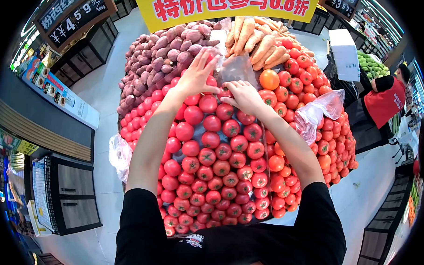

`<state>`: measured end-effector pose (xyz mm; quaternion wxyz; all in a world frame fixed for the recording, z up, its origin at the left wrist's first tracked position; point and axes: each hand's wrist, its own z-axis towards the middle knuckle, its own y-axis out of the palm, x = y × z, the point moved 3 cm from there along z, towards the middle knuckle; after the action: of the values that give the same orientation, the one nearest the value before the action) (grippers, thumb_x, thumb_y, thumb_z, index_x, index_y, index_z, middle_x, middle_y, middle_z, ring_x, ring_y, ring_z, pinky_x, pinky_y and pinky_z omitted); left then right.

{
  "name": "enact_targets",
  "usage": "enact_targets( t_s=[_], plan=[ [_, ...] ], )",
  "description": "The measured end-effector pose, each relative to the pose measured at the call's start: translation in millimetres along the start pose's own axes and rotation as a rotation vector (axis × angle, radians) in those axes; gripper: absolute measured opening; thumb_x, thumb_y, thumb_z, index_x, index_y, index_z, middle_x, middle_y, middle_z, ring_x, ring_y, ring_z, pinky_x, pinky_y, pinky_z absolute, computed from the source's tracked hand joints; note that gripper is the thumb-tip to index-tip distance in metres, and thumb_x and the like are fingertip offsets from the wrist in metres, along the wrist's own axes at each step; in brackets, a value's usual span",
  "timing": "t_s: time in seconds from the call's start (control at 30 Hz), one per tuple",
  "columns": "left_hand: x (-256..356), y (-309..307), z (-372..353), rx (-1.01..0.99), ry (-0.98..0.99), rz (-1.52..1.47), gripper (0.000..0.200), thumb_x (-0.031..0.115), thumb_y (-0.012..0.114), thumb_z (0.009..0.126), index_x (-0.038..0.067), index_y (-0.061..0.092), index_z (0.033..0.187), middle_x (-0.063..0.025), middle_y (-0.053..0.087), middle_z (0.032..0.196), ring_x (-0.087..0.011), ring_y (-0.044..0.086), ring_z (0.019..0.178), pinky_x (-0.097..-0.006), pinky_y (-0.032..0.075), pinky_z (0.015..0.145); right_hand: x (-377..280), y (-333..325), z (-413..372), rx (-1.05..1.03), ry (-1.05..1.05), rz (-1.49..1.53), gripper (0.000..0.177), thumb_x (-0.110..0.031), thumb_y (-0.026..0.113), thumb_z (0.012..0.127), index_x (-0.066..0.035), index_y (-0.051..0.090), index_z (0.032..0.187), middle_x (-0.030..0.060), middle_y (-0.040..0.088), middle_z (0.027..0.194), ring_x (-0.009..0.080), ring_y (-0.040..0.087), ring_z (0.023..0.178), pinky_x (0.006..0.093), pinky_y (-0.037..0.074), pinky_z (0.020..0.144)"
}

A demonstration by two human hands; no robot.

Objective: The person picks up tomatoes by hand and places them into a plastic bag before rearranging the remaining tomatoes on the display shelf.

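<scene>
Fingers (206, 60) splayed wide on left hand (195, 79), gripping nothing, palm down atop red tomatoes (211, 146) just beside purple sweet potatoes (158, 60). Right hand (243, 97) curled over one tomato (225, 93) at pile's top, touching clear plastic bag (237, 68); grasp or mere touch impossible to tell. Carrots (257, 40) heaped beyond; crumpled bag (320, 110) lying on tomatoes well to the right.

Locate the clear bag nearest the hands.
In the head view, the clear bag sits upper centre, just beyond the right hand, between the carrots and the tomatoes.
</scene>
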<state>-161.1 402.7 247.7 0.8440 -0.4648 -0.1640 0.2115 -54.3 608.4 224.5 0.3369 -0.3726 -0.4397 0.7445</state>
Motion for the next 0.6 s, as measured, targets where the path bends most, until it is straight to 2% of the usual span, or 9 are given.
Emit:
enact_targets(
  t_s=[0.03,0.07,0.17,0.2,0.3,0.33,0.4,0.53,0.6],
  plan=[
    [0,4,-1,0.053,-0.079,-0.085,0.102,0.052,0.089,0.085,0.01,0.044,0.167,-0.0236,0.028,0.177,-0.0441,0.028,0.164,-0.0531,0.034,0.132,-2,-5,-1,-0.067,0.072,0.068,0.06,-0.045,0.077,0.1,-0.009,0.06,0.144,0.0186,0.07,0.126,0.0431,0.064,0.124,0.0514,0.052,0.107],
    [-1,8,-2,0.105,-0.157,-0.17,0.096,0.048,0.088,0.089,0.01,0.045,0.166,-0.0252,0.033,0.174,-0.0445,0.036,0.162,-0.052,0.038,0.13,-2,-6,0,-0.1,0.102,0.105,0.055,-0.036,0.079,0.098,-0.011,0.06,0.143,0.0187,0.068,0.13,0.0446,0.063,0.128,0.0522,0.051,0.109],
    [-6,21,3,0.095,-0.216,-0.333,0.078,0.035,0.082,0.097,0.009,0.049,0.162,-0.0239,0.051,0.164,-0.042,0.055,0.148,-0.0494,0.048,0.121,4,-10,6,-0.097,-0.067,0.284,0.058,-0.019,0.084,0.09,-0.008,0.058,0.141,0.0204,0.061,0.14,0.0446,0.06,0.131,0.0528,0.05,0.112],
    [-1,20,4,0.167,-0.116,-0.268,0.069,0.029,0.081,0.097,0.009,0.054,0.158,-0.021,0.064,0.149,-0.0396,0.064,0.136,-0.0477,0.051,0.117,3,-8,7,-0.11,-0.129,0.251,0.062,-0.007,0.085,0.083,-0.009,0.058,0.14,0.02,0.055,0.147,0.0445,0.056,0.138,0.0517,0.048,0.116],
    [6,24,9,0.135,-0.083,-0.157,0.064,0.027,0.085,0.091,0.008,0.065,0.149,-0.0182,0.074,0.133,-0.038,0.068,0.126,-0.0491,0.049,0.115,1,-6,4,-0.126,-0.153,0.232,0.064,-0.005,0.084,0.082,-0.011,0.058,0.14,0.0183,0.053,0.149,0.0447,0.051,0.144,0.0502,0.047,0.118],
    [7,24,12,0.09,-0.112,-0.167,0.065,0.027,0.086,0.09,0.009,0.064,0.149,-0.0174,0.075,0.132,-0.0369,0.069,0.125,-0.049,0.049,0.114,1,-10,2,-0.138,-0.139,0.23,0.061,-0.007,0.082,0.087,-0.011,0.058,0.142,0.0185,0.053,0.152,0.0451,0.052,0.144,0.0503,0.048,0.118],
    [6,25,17,-0.001,-0.171,-0.187,0.068,0.027,0.087,0.089,0.009,0.064,0.15,-0.0157,0.077,0.13,-0.0347,0.071,0.122,-0.0487,0.049,0.112,-5,-18,-5,-0.085,-0.094,0.26,0.058,-0.011,0.082,0.088,-0.011,0.059,0.142,0.0175,0.056,0.148,0.043,0.055,0.14,0.0504,0.05,0.115],
    [6,32,21,0.058,-0.181,-0.254,0.056,0.029,0.085,0.091,0.009,0.071,0.141,-0.0131,0.08,0.111,-0.0332,0.073,0.107,-0.048,0.049,0.11,5,-19,-11,-0.002,-0.071,0.208,0.051,-0.016,0.079,0.092,-0.01,0.062,0.14,0.0176,0.062,0.141,0.0413,0.059,0.135,0.0503,0.052,0.113],
    [12,31,22,0.076,-0.239,-0.269,0.049,0.03,0.084,0.093,0.008,0.074,0.136,-0.0126,0.08,0.106,-0.033,0.073,0.1,-0.048,0.048,0.11,12,-24,-8,0.214,-0.082,0.091,0.049,-0.016,0.078,0.093,-0.011,0.063,0.14,0.0178,0.064,0.137,0.0415,0.06,0.133,0.0504,0.052,0.112]
  ],
)
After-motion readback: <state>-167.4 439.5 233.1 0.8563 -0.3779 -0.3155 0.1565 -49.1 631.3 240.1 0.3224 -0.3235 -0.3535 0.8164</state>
